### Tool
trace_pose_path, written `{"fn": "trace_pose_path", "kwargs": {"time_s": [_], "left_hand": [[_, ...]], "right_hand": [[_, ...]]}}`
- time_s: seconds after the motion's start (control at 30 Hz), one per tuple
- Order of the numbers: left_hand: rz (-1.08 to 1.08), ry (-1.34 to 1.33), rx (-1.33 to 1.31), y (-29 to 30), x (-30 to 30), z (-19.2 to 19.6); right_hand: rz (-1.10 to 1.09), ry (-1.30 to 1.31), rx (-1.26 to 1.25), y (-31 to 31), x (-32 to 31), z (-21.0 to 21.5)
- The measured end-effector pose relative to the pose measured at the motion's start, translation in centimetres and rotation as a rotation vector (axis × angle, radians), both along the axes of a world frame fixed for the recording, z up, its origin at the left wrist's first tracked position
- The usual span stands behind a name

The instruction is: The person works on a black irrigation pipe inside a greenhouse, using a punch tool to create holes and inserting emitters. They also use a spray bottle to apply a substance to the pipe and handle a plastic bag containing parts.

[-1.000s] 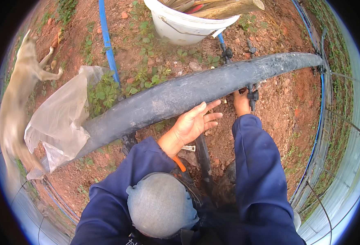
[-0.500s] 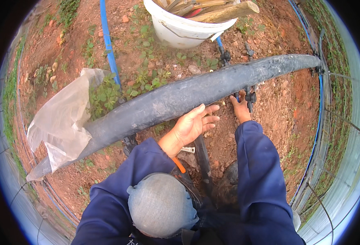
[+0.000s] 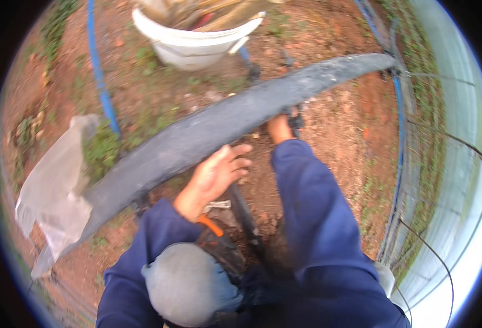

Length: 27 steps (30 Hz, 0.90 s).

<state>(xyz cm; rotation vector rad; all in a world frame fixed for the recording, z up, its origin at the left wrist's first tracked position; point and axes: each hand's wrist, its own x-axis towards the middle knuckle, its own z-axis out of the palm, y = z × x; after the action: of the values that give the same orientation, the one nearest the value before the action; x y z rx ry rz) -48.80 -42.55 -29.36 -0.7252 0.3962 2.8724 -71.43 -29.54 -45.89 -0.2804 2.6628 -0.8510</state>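
My left grip (image 3: 217, 175): thumb and fingers apart, nothing between them, at the near edge of the thick black pipe (image 3: 235, 117); contact with it, cannot tell. My right grip (image 3: 279, 130) reaches to the pipe's underside, just beside a black valve fitting (image 3: 296, 121); fingertips hidden, so I cannot tell whether they clamp anything. Pipe crosses the soil (image 3: 339, 142) from lower left to upper right; translucent plastic sheet (image 3: 55, 183) over its left part. White bucket (image 3: 189, 54) beyond, holding sticks
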Motion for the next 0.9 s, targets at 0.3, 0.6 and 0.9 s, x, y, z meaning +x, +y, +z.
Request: {"fn": "trace_pose_path", "kwargs": {"time_s": [0.3, 0.6, 0.9], "left_hand": [[0.055, -0.09, -0.011, 0.0, -0.1, 0.3], [0.045, -0.093, -0.027, 0.0, -0.1, 0.4], [0.038, -0.09, -0.036, 0.1, -0.1, 0.6]], "right_hand": [[-0.08, -0.004, 0.037, -3.8, -1.1, 2.9], [-0.088, -0.014, 0.062, -4.2, -1.6, 3.1], [-0.085, -0.023, 0.074, -3.2, -0.5, 3.6]]}}
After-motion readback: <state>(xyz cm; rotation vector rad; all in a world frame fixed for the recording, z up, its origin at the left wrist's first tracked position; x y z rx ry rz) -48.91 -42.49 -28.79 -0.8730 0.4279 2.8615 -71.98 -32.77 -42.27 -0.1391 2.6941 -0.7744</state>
